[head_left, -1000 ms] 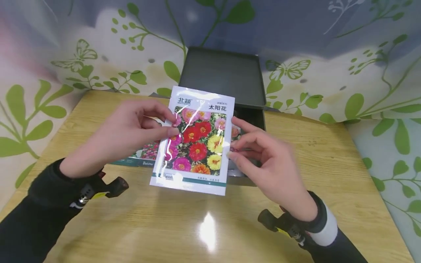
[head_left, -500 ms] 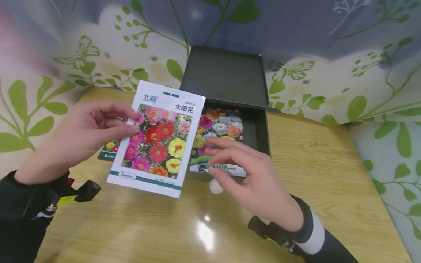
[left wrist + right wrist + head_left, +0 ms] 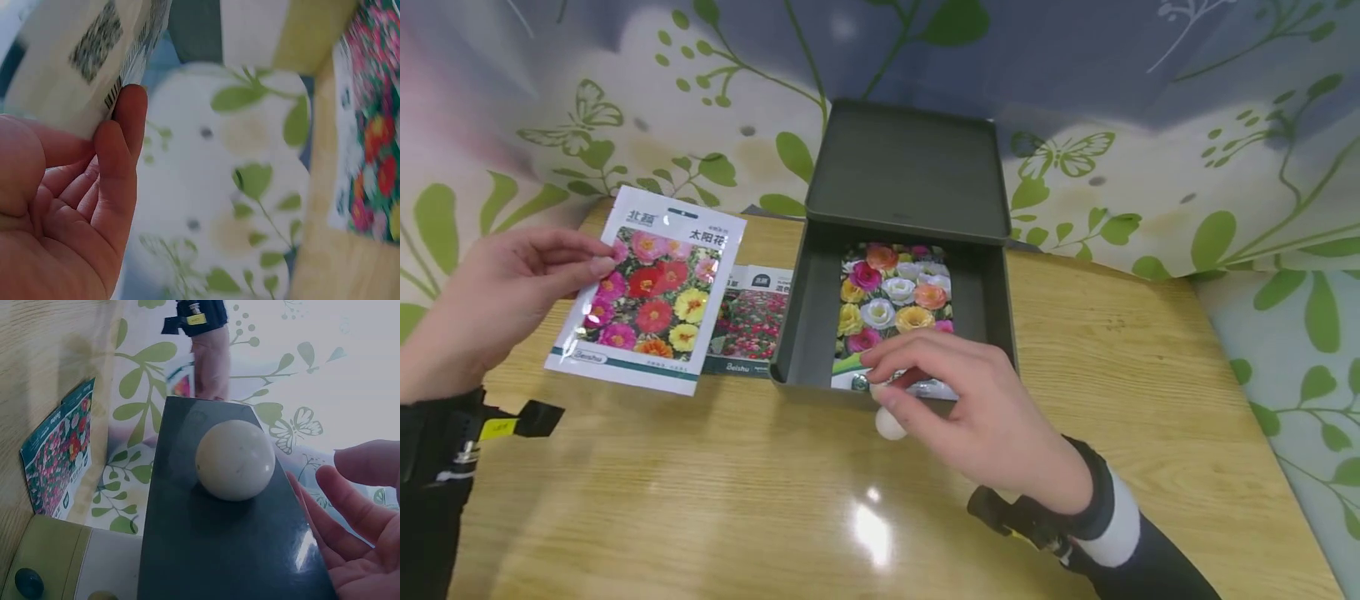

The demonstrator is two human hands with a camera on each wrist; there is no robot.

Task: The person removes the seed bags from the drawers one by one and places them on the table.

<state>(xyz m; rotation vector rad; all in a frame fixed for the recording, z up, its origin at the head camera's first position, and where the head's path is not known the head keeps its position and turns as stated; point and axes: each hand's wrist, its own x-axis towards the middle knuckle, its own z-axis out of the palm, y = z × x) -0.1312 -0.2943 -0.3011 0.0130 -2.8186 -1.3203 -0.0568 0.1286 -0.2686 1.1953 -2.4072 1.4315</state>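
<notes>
Left hand (image 3: pixel 505 292) pinches the packet (image 3: pixel 655 296) by its edge, probably the best hold; likely light, slick, bendy; right hand (image 3: pixel 973 408) empty, fingers apart.

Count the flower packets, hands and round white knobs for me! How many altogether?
Flower packets showing: 4 (1 held, 1 in the drawer, 2 on the table)
Hands: 2 (left hand, right hand)
Round white knobs: 1
Total: 7

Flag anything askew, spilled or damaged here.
Nothing stands out: no spill or tear shows. The held packet is tilted, but the left hand pinches it by one edge, so that looks ordinary. The packet inside the box looks undamaged; the packets on the table are partly hidden.
</notes>
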